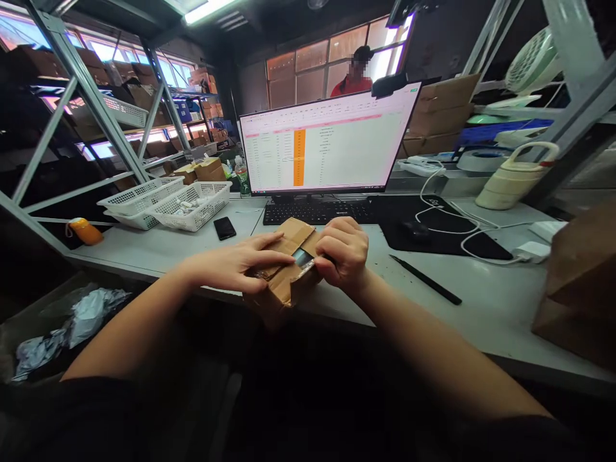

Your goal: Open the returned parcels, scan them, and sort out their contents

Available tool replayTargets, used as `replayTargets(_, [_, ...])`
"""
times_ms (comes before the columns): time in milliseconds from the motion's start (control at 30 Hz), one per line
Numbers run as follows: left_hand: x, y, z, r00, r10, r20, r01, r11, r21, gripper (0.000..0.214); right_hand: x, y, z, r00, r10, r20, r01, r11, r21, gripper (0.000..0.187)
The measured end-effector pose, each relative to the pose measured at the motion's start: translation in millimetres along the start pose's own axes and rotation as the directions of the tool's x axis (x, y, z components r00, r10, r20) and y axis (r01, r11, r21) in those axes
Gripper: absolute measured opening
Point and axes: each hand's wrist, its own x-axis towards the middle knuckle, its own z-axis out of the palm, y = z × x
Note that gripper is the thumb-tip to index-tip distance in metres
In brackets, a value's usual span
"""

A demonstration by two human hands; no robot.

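Observation:
A small brown cardboard box (285, 287) sits tilted at the desk's front edge, partly past it. Its top is partly opened, and a gap between the flaps shows something bluish and shiny (302, 257) inside, too little visible to name. My left hand (235, 262) rests across the box's left side, fingers stretched and spread on its top. At the right side, my right hand (342, 251) is closed, its curled fingers and thumb pinching the box's edge by the gap. A slim black cutter-like tool (426, 280) lies on the desk, right of my right hand.
Behind the box stand a keyboard (320, 213) and a monitor (332, 147). White baskets (192, 205) and a phone (224, 228) are on the left. A mouse (414, 231), white cables and a large carton (577, 289) occupy the right. A person (353, 80) is beyond the monitor.

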Motion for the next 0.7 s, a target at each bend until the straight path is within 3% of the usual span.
replayTargets(133, [16, 2, 4.2, 0.966, 0.194, -0.170, -0.170, 0.975, 0.145, 0.054, -10, 10, 0, 0.991, 0.112, -0.078, -0.110, 0.993, 0.030, 0.061])
replayTargets(200, [21, -6, 10.6, 0.946, 0.216, -0.242, -0.199, 0.975, 0.094, 0.049, -17, 14, -2, 0.975, 0.199, -0.101, -0.196, 0.980, 0.039, 0.064])
replayTargets(300, [20, -25, 21.4, 0.933, 0.107, -0.342, -0.153, 0.982, -0.112, 0.049, -32, 16, -8, 0.921, 0.365, -0.133, -0.353, 0.930, 0.103, 0.065])
replayTargets(400, [13, -44, 33.0, 0.882, -0.025, -0.470, -0.137, 0.941, -0.309, 0.045, -46, 12, -9, 0.877, 0.475, -0.075, -0.450, 0.865, 0.221, 0.053])
replayTargets(533, [6, -53, 51.6, 0.768, -0.173, -0.617, -0.221, 0.832, -0.509, 0.024, -53, 6, -3, 0.882, 0.462, 0.093, -0.471, 0.856, 0.216, 0.026])
replayTargets(633, [5, -52, 64.0, 0.676, -0.242, -0.697, -0.307, 0.767, -0.564, 0.020, -48, 2, 2, 0.871, 0.456, 0.183, -0.482, 0.865, 0.138, 0.027])
replayTargets(700, [6, -50, 69.2, 0.638, -0.300, -0.709, -0.301, 0.750, -0.589, 0.019, -41, 2, 5, 0.863, 0.447, 0.235, -0.484, 0.866, 0.129, 0.030])
